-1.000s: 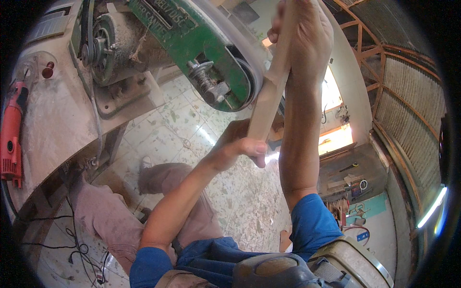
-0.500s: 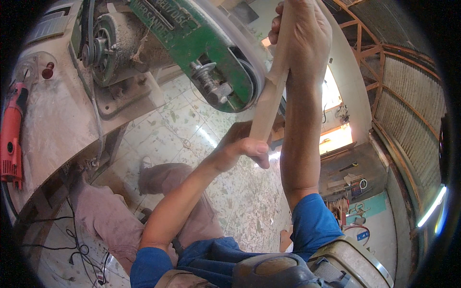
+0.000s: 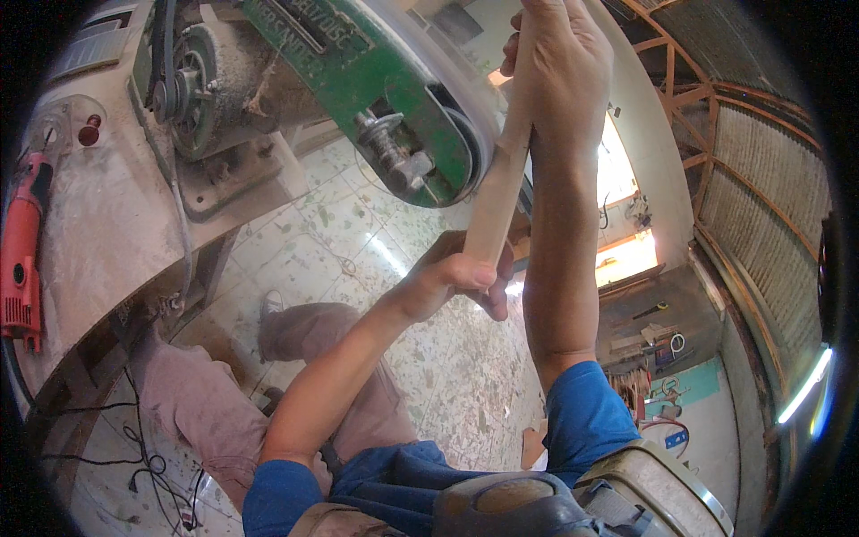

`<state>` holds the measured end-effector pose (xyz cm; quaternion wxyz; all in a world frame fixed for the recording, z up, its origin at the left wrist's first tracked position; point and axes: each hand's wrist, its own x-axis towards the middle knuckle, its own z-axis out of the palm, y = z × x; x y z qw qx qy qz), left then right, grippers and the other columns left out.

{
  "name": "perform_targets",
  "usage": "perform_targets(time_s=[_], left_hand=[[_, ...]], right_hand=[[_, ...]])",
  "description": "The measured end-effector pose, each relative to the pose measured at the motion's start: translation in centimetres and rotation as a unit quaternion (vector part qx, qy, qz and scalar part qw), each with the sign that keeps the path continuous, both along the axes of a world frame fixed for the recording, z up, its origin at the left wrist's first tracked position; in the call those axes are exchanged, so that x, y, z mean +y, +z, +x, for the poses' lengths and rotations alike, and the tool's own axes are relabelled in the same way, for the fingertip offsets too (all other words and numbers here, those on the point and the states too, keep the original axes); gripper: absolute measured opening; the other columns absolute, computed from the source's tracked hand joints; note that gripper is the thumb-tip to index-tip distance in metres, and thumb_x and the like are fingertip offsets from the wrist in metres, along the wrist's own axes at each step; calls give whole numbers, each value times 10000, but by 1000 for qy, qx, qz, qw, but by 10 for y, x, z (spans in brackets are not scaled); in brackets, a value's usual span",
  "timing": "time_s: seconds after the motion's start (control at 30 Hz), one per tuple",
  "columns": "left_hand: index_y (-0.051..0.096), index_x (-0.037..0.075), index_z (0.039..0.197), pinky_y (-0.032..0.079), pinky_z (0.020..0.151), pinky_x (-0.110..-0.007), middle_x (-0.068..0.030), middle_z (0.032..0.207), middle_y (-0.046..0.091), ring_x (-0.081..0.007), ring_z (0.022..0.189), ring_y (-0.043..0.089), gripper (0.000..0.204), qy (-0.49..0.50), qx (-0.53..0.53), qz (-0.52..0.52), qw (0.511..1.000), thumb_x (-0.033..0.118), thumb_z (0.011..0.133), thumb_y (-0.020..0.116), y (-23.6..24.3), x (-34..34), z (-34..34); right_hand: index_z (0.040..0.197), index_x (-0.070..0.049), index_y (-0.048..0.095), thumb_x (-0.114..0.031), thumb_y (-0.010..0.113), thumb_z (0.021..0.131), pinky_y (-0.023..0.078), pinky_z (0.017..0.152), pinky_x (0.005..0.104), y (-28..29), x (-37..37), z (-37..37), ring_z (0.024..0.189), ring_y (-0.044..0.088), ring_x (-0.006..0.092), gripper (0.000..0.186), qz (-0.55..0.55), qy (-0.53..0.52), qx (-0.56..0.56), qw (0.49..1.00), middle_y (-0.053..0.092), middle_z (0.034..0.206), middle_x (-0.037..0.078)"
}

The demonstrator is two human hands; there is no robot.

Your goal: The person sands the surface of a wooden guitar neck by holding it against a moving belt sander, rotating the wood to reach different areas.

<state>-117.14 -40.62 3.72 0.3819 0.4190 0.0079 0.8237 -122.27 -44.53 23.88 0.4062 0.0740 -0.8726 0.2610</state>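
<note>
A pale wooden strip (image 3: 499, 192) stands at a slant against the rounded end of a green belt sander (image 3: 340, 85), where it appears to touch the belt. My left hand (image 3: 461, 273) grips the strip's lower end, thumb across its face and fingers curled behind. Higher up, near the top of the view, my right hand (image 3: 568, 76) is wrapped round the strip's other end. A bolt and spring fitting (image 3: 392, 152) sits on the sander's side, and a dusty motor (image 3: 215, 89) is mounted to its left.
A dusty workbench (image 3: 98, 224) on the left bears a red rotary tool (image 3: 22, 259). Black cables (image 3: 143, 461) lie on the tiled floor beside my legs (image 3: 192, 407). A cluttered side table (image 3: 635, 327) stands to the right, under a corrugated metal wall (image 3: 752, 179).
My right hand and the top of the strip have shifted slightly left. My left hand has moved a little right and down, with more of its curled fingers showing behind the strip.
</note>
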Motion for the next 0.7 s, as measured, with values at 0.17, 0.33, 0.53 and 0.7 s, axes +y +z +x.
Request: perform_targets(time_s=[0.17,0.33,0.53,0.7], left_hand=[[583,4,1055,610,693,-382,-104,801,646,-231,722,710,409,0,-20,36,999,330,819,658,0,3,1],[592,-11,1040,583,706,-382,-103,821,630,-245,748,694,471,92,-31,-55,994,339,741,694,15,-12,2],[605,1,987,556,727,-355,-75,815,611,-201,761,670,433,195,-51,-102,974,312,723,747,26,-22,7],[633,12,975,520,732,-325,-58,859,644,-163,755,635,402,297,-27,-127,946,316,752,773,23,-21,8]], right_hand=[[1123,-78,679,-315,589,1034,397,505,198,-1,7,-4,563,462,20,268,20,25,9,999,476,701,-73],[1090,-92,663,-331,616,1010,437,519,204,11,7,-3,582,509,39,256,-127,43,-41,990,517,736,-51],[1057,-79,625,-373,642,981,461,518,230,13,26,-11,608,543,80,304,-204,174,-54,962,552,779,0],[1125,-54,554,-403,626,982,461,507,242,13,36,-13,628,557,117,385,-268,277,-74,920,564,827,56]])
